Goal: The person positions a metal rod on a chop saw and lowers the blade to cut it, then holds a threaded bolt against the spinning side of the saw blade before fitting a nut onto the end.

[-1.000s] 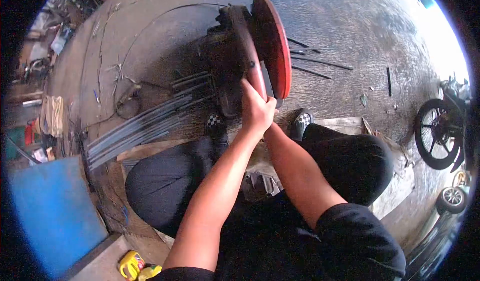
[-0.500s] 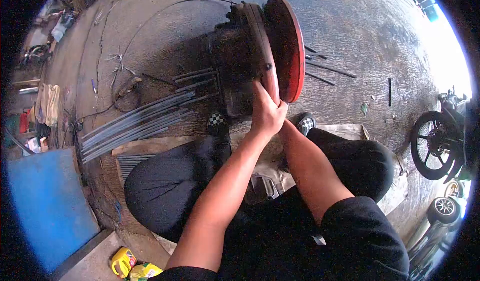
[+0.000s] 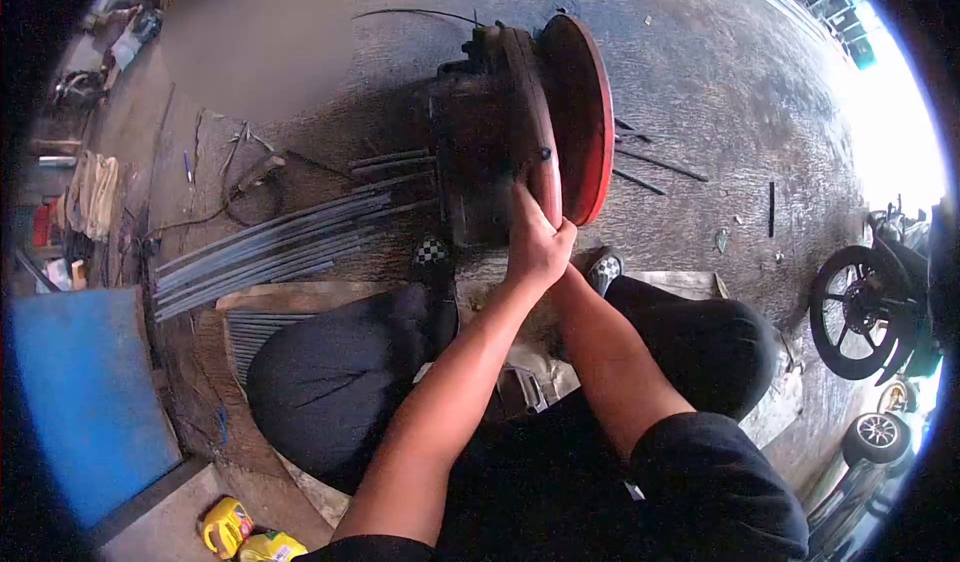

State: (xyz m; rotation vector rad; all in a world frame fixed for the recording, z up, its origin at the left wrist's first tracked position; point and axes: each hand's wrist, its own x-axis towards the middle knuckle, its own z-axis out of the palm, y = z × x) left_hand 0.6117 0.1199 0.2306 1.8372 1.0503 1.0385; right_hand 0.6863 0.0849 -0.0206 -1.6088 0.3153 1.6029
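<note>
A dark, heavy machine that looks like a cut-off saw (image 3: pixel 475 142) stands on the floor in front of me, between my feet. It has a curved reddish-brown guard (image 3: pixel 540 127) and, to its right, a large disc-shaped part (image 3: pixel 600 132) with a bright red edge. My left hand (image 3: pixel 541 247) is closed round the lower front end of the curved guard, thumb along its left side. My right hand (image 3: pixel 568 270) comes in from the right against the left one. Its fingers are hidden behind the left hand and the machine.
Long grey metal rods (image 3: pixel 270 252) lie left of the machine, with shorter dark rods (image 3: pixel 662 165) to its right. A blue panel (image 3: pixel 85 392) and yellow containers (image 3: pixel 228 527) are at lower left. A motorcycle wheel (image 3: pixel 855 312) stands at right. A blurred patch covers the upper left.
The view has shifted slightly, so the machine and floor items sit a little lower. My left hand keeps its hold on the guard. A blurred patch has appeared at upper left.
</note>
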